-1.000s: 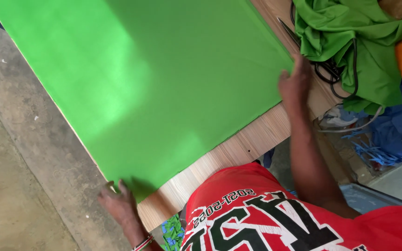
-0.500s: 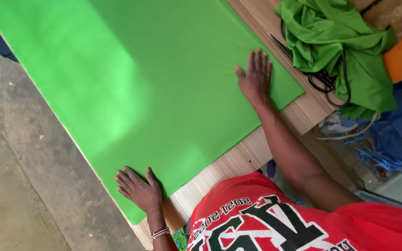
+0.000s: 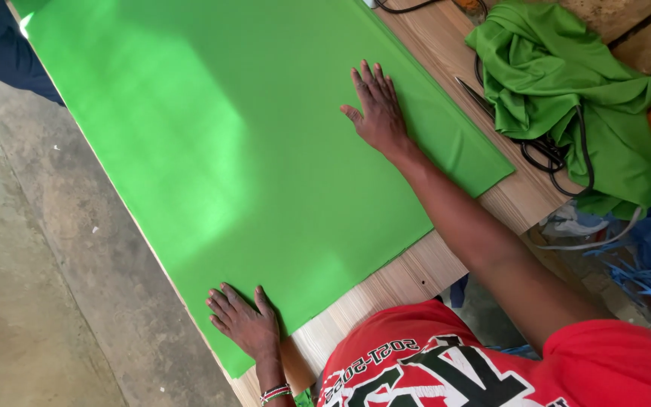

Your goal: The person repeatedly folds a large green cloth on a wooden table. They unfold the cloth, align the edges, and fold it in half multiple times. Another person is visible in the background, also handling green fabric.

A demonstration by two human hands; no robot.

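Smoothing step: keep both palms flat on the green fabric sheet [image 3: 265, 151], press evenly, and sweep outward from the middle so no crease is trapped; avoid dragging the near edge off the wooden table [image 3: 408, 275].

Left hand [image 3: 244, 322]: fully open, fingers spread, palm down on the sheet's near corner, grasping nothing. Right hand [image 3: 374, 109]: open and flat, fingers extended together, pressing the sheet close to its right-side edge, gripping nothing.

The sheet lies spread under both hands, covering most of the tabletop. Beyond the right hand, a crumpled green cloth [image 3: 566, 90] lies over black scissors [image 3: 544, 147].
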